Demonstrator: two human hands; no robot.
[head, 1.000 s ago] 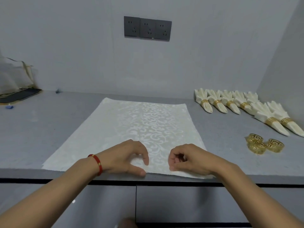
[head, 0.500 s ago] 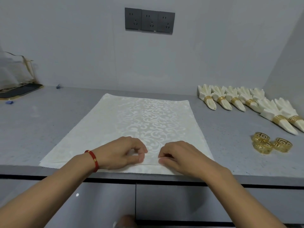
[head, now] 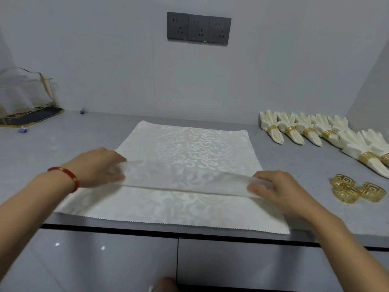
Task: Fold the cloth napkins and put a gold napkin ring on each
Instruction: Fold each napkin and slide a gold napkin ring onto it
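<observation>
- Bare counter (head: 88,140) lies open to the left of the napkin (head: 189,148).
- Right side is crowded: folded napkins (head: 311,131) line the back, loose gold rings (head: 355,188) sit near the front.
- A rack (head: 27,102) blocks the far-left corner.

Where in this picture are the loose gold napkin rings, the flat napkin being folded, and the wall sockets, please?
loose gold napkin rings (head: 357,190), head view, on the middle ring.
flat napkin (head: 195,144), head view, on its patterned centre.
wall sockets (head: 199,28), head view, on the middle plate.

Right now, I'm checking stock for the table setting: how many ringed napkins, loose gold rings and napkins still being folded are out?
Ringed folded napkins: 7
Loose gold rings: 3
Napkin being folded: 1
Total: 11
</observation>
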